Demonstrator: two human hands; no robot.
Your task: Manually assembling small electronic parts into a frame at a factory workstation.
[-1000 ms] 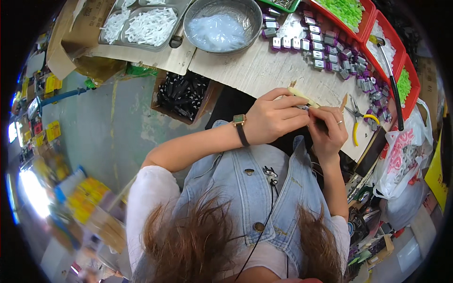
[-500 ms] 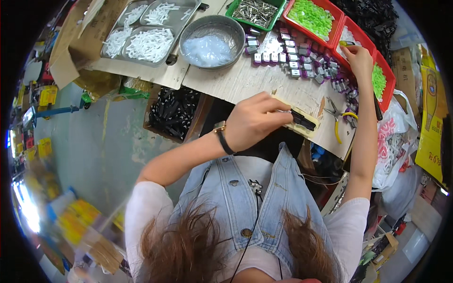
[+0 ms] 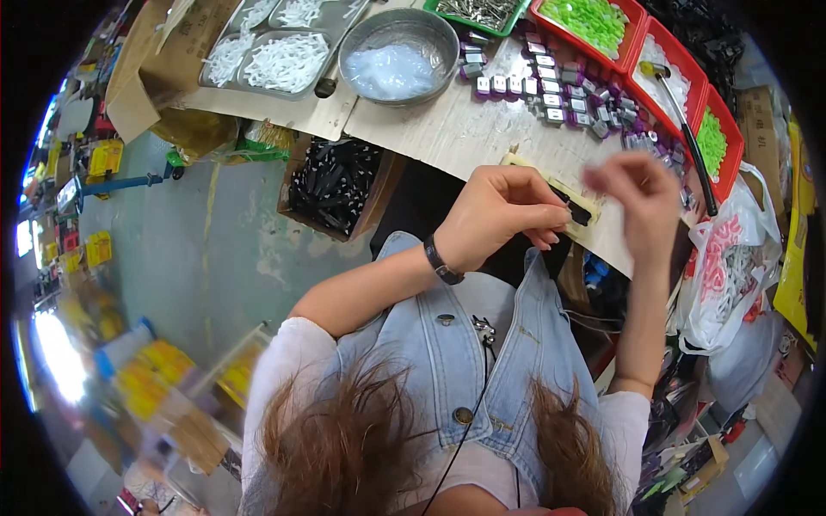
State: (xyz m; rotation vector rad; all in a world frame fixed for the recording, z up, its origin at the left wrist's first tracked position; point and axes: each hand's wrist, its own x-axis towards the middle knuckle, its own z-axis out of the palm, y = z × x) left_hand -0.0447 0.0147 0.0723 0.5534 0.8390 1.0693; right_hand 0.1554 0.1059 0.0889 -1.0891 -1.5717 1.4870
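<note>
My left hand (image 3: 503, 211) is closed, thumb and forefinger pinched together over a black plastic part (image 3: 578, 209). Whatever is between those fingertips is hidden. The black part lies in a cream-yellow block (image 3: 519, 160) near the front edge of the table. Just right of the block, my right hand (image 3: 641, 193) is raised and smeared by motion, so its fingers cannot be read. Beyond it, a black-handled brush-like tool (image 3: 691, 138) leans across a red bin of small white pieces (image 3: 671, 77).
Purple-and-metal connectors (image 3: 555, 101) spread over the table (image 3: 430, 138). Behind are bins of green pieces (image 3: 585, 24) and metal pins (image 3: 477, 10). A metal bowl (image 3: 447, 47) and a tray of white pieces (image 3: 284, 60) stand left. A box of black parts (image 3: 335, 185) sits below.
My right hand has come back from the white-piece bin toward my left hand. The view has shifted slightly. The yellow-handled pliers seen earlier on the table are now hidden behind my right hand.
</note>
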